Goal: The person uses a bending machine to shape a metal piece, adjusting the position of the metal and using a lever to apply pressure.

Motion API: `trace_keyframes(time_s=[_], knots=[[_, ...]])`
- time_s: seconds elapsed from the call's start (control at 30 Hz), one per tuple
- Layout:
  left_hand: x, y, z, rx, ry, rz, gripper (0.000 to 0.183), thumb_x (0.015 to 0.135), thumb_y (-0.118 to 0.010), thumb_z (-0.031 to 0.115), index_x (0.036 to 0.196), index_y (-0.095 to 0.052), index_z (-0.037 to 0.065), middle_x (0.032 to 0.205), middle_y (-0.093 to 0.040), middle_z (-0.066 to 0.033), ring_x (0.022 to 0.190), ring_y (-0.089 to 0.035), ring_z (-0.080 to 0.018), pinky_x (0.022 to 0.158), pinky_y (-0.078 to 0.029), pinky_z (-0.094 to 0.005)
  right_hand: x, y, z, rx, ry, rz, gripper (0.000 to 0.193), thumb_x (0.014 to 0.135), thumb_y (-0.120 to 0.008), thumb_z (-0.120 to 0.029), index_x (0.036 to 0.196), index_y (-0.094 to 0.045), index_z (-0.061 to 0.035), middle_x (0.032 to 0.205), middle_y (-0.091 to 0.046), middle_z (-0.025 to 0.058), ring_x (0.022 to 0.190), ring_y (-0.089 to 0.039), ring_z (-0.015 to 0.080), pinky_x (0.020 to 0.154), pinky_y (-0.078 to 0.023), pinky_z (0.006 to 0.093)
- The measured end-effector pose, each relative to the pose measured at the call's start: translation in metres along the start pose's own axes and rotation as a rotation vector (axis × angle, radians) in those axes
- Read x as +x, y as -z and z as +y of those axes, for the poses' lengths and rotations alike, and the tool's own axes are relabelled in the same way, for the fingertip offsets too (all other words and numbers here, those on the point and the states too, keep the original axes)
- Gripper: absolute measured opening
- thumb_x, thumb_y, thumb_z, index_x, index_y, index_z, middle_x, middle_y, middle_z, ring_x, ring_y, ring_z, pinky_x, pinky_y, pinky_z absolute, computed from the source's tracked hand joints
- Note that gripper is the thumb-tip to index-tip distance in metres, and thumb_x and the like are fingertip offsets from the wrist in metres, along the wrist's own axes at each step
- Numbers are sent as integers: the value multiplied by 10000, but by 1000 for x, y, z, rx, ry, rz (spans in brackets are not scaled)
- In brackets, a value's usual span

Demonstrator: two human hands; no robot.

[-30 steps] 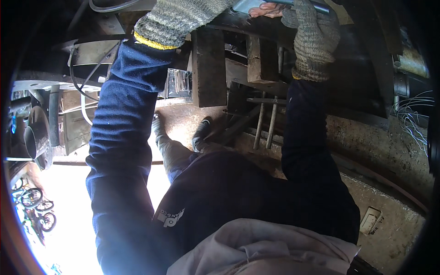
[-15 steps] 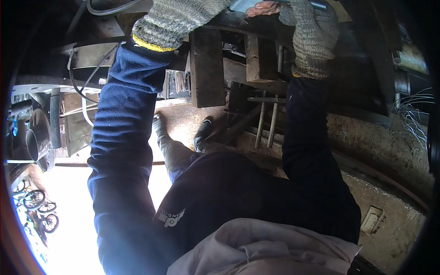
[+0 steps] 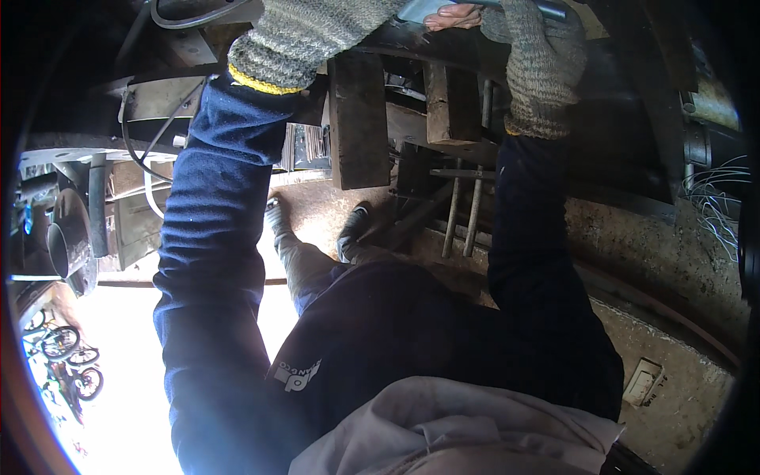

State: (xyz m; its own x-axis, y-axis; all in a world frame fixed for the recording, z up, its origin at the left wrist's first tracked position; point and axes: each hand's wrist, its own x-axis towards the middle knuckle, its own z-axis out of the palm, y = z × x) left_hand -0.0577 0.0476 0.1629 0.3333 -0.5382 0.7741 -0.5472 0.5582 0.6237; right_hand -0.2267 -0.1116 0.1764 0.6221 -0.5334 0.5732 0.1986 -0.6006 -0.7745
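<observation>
Pale cloth: grey-pink folds (image 3: 455, 431) over the dark top (image 3: 443, 324), nearest the camera.
Sleeves: dark blue; the left sleeve (image 3: 210, 237) is brightly lit, the right sleeve (image 3: 526, 214) shadowed.
Left hand: gloved in grey knit (image 3: 305, 36) with a yellow cuff edge; fingers beyond the upper edge, so I cannot tell whether they grip.
Right hand: gloved (image 3: 546, 59), clamped on the metal tube, thumb across it.
Metal tube: blue-grey (image 3: 552, 10), at the upper edge.
Bare fingertips: just beside the right glove (image 3: 454, 17), near a shiny pale-blue surface (image 3: 416, 10); whose, I cannot tell.
Brown blocks: one longer (image 3: 359, 127), one shorter (image 3: 453, 103), between the forearms.
Thin rods: side by side (image 3: 452, 218), inside the right sleeve.
Loose wires: pale tangle (image 3: 716, 210), far right.
Bicycles: clustered (image 3: 62, 344), far left.
</observation>
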Motion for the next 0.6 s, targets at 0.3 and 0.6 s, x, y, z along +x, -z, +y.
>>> trace_keyframes(time_s=[0.3, 0.6], knots=[[2, 6, 9, 83, 46, -66, 223, 1004, -655, 162, 1156, -687, 1, 911, -720, -54, 822, -655, -133, 758, -539, -296, 1, 1, -2, 106, -3, -99, 190, 1028, -659, -167, 944, -699, -1, 772, -677, 36, 677, -584, 104, 618, -474, 280], [-1, 1, 2, 55, 7, 3, 212, 1000, -657, 158, 1136, -697, -1, 922, -733, -61, 822, -673, -145, 761, -544, -290, -3, -9, 1, 255, 10, -74, 155, 1036, -638, -135, 978, -672, 5, 780, -665, 44, 694, -591, 111, 622, -497, 274]])
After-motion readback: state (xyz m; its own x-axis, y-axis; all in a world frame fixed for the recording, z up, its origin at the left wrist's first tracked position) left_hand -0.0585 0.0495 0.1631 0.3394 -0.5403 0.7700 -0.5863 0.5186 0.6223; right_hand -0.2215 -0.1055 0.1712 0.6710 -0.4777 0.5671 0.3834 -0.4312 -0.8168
